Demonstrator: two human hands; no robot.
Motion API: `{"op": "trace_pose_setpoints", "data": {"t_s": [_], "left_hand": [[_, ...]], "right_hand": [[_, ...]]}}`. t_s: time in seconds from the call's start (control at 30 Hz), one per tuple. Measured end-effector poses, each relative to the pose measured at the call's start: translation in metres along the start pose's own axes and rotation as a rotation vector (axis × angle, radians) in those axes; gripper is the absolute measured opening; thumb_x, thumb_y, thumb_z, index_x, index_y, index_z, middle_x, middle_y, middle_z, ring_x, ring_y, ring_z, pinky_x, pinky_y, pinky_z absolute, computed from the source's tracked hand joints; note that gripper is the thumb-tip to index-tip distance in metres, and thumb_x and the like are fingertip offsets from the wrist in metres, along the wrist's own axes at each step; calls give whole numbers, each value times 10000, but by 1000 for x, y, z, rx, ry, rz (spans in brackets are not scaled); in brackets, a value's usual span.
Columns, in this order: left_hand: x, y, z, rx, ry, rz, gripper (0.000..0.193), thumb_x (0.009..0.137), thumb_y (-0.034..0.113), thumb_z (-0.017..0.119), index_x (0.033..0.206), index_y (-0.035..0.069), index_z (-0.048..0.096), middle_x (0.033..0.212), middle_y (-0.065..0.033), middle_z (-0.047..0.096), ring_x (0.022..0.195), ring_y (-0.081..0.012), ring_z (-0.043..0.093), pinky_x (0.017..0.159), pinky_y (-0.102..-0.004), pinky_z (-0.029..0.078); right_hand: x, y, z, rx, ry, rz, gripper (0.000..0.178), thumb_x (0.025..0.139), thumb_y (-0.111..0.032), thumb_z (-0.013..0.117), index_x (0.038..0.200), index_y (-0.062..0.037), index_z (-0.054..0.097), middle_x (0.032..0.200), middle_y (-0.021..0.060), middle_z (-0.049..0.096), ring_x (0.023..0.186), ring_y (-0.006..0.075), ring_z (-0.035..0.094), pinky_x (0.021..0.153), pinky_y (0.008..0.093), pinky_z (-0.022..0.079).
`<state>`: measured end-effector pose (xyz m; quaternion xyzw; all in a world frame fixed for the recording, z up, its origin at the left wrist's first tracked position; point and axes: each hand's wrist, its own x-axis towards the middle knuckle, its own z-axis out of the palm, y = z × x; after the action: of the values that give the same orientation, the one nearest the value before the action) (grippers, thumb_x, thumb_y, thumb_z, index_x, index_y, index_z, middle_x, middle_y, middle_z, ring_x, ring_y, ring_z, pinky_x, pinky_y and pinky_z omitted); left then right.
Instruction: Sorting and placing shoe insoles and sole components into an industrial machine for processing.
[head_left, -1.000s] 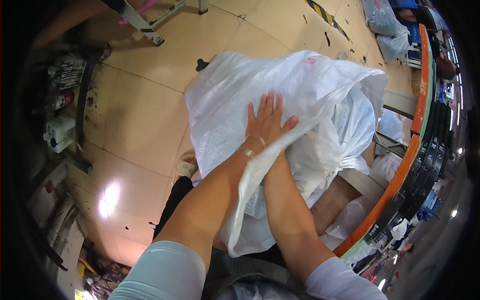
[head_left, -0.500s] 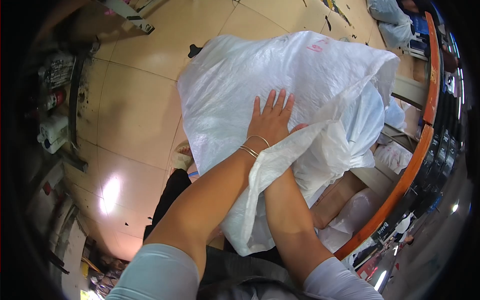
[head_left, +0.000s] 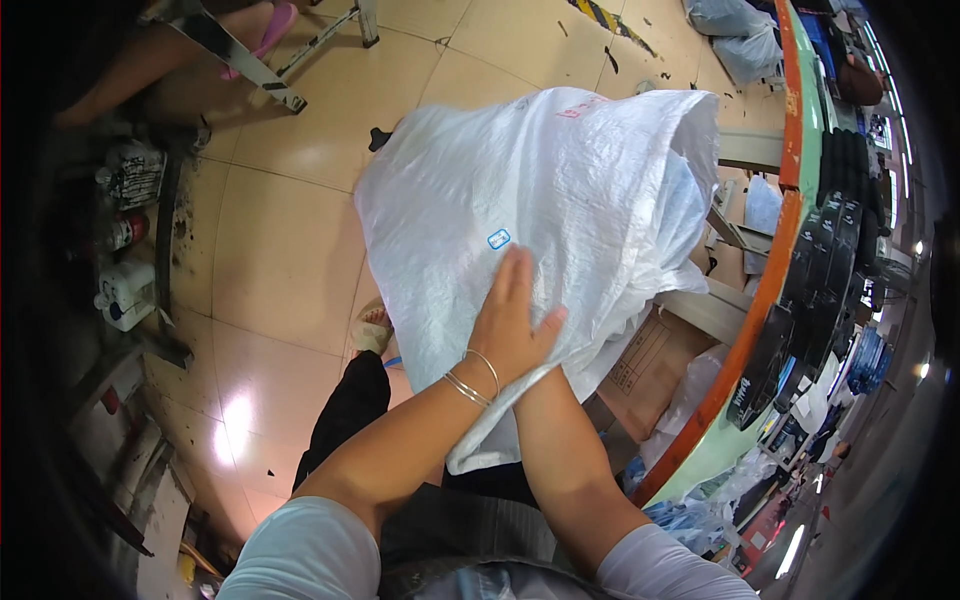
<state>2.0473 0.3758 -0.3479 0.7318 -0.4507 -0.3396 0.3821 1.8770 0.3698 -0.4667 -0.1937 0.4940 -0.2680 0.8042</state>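
A large white woven plastic sack (head_left: 450,200) lies spread before me, its mouth gaping at the right. Bluish-white material (head_left: 680,205) shows inside. My left hand (head_left: 512,315) rests on the sack's upper side, palm down, fingers stretched out and thumb apart, holding nothing. Just beyond its fingertips, a small blue-edged sticker (head_left: 499,239) is on the sack. My right forearm (head_left: 565,430) goes in under the sack's near edge; the right hand is hidden there by the sack and my left hand.
At the right, an orange-edged table (head_left: 690,410) bears black rolls (head_left: 800,310), with a cardboard box (head_left: 650,370) below. White jugs (head_left: 125,290) stand on a rack at the left. A metal stand (head_left: 235,65) and another person's pink-strapped foot (head_left: 275,35) are at the upper left.
My left hand has drawn nearer to me, its fingers closer together. The blue-edged sticker now shows on the sack. The view has shifted, with the sack's right side further left.
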Motion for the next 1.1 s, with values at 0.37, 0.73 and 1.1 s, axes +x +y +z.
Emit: {"op": "trace_pose_setpoints", "data": {"t_s": [0.37, 0.73, 1.1], "left_hand": [[24, -28, 6, -136, -182, -431, 726, 910, 417, 450, 1425, -26, 196, 1164, -214, 401, 957, -318, 511, 861, -371, 440], [-20, -15, 7, 155, -305, -218, 634, 897, 436, 458, 1375, 32, 360, 1087, -237, 463, 1043, -373, 476, 914, -450, 389], [-219, -41, -93, 198, -959, 100, 706, 825, 320, 589, 1326, -105, 331, 1157, -342, 476, 1084, -492, 457, 926, -494, 407]], "right_hand": [[31, -8, -2, -36, 22, -40, 522, 933, -350, 397, 1340, -24, 388, 1322, 171, 465, 1194, 310, 470, 1001, 425, 392], [10, -8, -4, -60, 59, -128, 503, 939, -336, 390, 1337, -29, 394, 1314, 173, 470, 1184, 312, 478, 994, 427, 401], [-245, -42, 68, -964, 128, 0, 116, 789, -106, 641, 878, -40, 676, 822, 108, 679, 761, 148, 631, 697, 314, 493]]}}
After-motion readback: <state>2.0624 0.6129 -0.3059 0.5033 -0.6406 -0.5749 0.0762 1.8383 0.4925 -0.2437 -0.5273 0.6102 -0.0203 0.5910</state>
